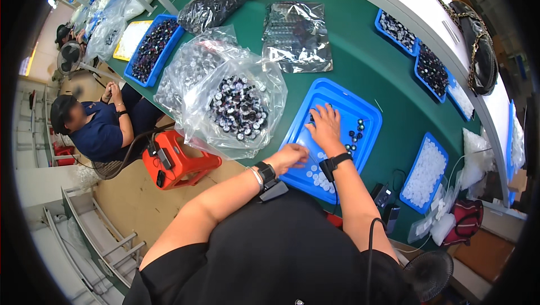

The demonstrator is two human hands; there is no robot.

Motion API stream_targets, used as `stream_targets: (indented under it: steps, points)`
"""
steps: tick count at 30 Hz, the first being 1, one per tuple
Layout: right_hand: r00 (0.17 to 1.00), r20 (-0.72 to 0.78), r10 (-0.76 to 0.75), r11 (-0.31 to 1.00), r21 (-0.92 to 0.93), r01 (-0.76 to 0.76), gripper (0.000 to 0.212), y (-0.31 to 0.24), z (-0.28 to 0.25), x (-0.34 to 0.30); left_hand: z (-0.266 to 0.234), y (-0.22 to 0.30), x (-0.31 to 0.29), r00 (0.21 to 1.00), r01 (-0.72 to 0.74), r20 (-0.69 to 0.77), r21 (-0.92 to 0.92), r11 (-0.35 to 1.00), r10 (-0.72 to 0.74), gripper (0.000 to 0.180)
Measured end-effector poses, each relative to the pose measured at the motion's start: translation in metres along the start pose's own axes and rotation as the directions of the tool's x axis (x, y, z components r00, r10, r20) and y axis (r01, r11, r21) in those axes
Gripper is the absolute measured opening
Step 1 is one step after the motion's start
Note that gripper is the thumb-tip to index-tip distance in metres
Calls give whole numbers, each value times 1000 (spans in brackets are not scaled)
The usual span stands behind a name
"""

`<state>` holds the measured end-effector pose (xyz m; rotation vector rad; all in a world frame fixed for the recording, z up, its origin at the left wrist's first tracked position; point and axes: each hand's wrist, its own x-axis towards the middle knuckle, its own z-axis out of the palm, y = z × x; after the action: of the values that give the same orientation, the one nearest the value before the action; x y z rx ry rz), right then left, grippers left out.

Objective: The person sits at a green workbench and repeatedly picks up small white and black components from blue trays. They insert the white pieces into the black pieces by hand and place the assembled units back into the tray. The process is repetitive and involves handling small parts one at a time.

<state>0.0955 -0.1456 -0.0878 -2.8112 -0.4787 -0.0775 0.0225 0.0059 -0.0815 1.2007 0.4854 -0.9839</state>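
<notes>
A blue tray [368, 115] lies on the green table in front of me. On its right side are several dark, shiny round pieces [353, 136], and near its front edge lie whitish translucent discs [322, 180]. My right hand [325, 128] reaches over the middle of the tray, its fingers spread and pointing away from me. A few dark pieces show beside its fingertips. At the tray's left edge my left hand [288, 157] has its fingers curled together and slightly blurred; whatever is in them is hidden.
Left of the tray stands an open clear bag [239, 111] of dark and white round pieces. A flat dark plastic bag [297, 38] lies beyond. A blue tray of white discs [424, 174] is at the right. A seated person [101, 128] and a red stool [179, 161] are left.
</notes>
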Motion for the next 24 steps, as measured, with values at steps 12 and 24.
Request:
stream_targets:
  steps: [12, 24]
  points:
    - [989, 132, 61, 998, -38, -56, 22, 47, -2, -45, 9, -1, 20, 998, 0, -55, -25, 1000, -1, 16]
    - [807, -3, 590, 645, 604, -469, 22, 25, -61, -113, 54, -28, 65, 886, -225, 19, 892, 392, 464, 22]
